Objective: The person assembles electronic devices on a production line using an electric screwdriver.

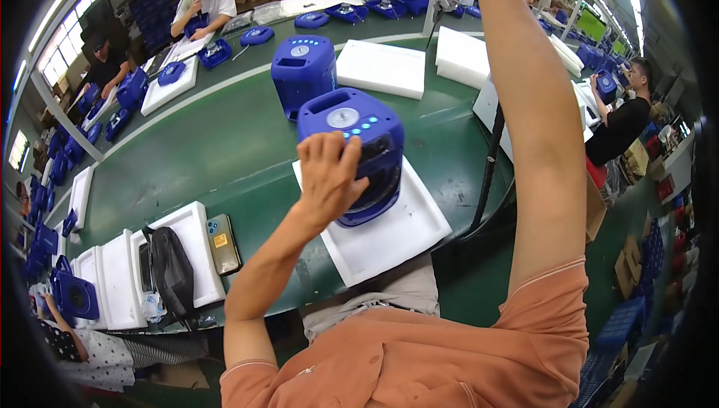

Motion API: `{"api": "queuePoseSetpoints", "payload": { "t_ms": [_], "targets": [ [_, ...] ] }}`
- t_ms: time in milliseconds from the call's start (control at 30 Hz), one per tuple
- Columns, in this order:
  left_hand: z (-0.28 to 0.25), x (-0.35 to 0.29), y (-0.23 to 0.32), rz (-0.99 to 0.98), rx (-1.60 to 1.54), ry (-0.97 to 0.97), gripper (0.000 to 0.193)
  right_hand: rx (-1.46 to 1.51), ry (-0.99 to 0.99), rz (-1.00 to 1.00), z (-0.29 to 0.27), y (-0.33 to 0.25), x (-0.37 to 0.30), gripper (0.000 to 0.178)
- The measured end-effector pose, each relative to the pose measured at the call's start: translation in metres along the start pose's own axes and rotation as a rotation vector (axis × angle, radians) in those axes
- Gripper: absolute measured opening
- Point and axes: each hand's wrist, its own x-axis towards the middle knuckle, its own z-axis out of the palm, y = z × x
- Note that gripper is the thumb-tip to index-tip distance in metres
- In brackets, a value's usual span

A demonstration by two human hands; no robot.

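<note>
I have the left hand (329, 176) on the front top edge of a blue speaker (388, 146) in the middle of the frame. Its fingers are bent and a little apart, with the tips by the small lights and the thumb out over the front. They pinch nothing; I think the hand is there to steady the box or touch its buttons. The right arm (543, 146) goes up past the top edge, so I can't tell what the right hand's fingers do. The speaker stands on one white foam tray (367, 258), perhaps so the table (225, 153) won't scratch it. Now I count. Two blue speakers have lit tops: this one, and a second speaker (303, 71) just behind it. I see four lights on the near one, but fingers may hide more. It has one silver knob (342, 117). One foam slab (380, 69) lies upper middle, with a foam stack (460, 57) right of it. At lower left are one black bag (172, 266) and one phone (223, 245), likely put aside to leave room. Two workers (210, 7) sit at upper left, and one person (629, 116) is at right.
</note>
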Motion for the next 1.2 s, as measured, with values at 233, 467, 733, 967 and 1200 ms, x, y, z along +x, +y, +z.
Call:
{"api": "queuePoseSetpoints", "payload": {
  "t_ms": [233, 467, 733, 967, 1200],
  "targets": [
    [0.052, -0.038, 0.041, 0.055, 0.129, 0.081, 0.07, -0.008, -0.064, -0.003, -0.035, -0.049, -0.047, 0.079],
    [0.045, -0.034, -0.003, -0.87, -0.674, 0.329, 0.107, 0.281, -0.104, 0.013, 0.014, -0.033, -0.035, 0.059],
    [0.076, -0.02, -0.023, -1.054, -1.29, 0.214, 0.115, 1.383, -1.252, 1.039, -0.028, -0.042, -0.061, 0.051],
    [0.096, -0.017, -0.013, -1.045, -1.317, 0.196, 0.119, 0.626, -0.178, -0.246, 0.007, -0.044, -0.138, 0.051],
    [0.095, -0.021, -0.014, -1.039, -1.275, 0.165, 0.123, 0.559, -0.292, -0.099, -0.001, -0.049, -0.162, 0.055]
  ]
}}
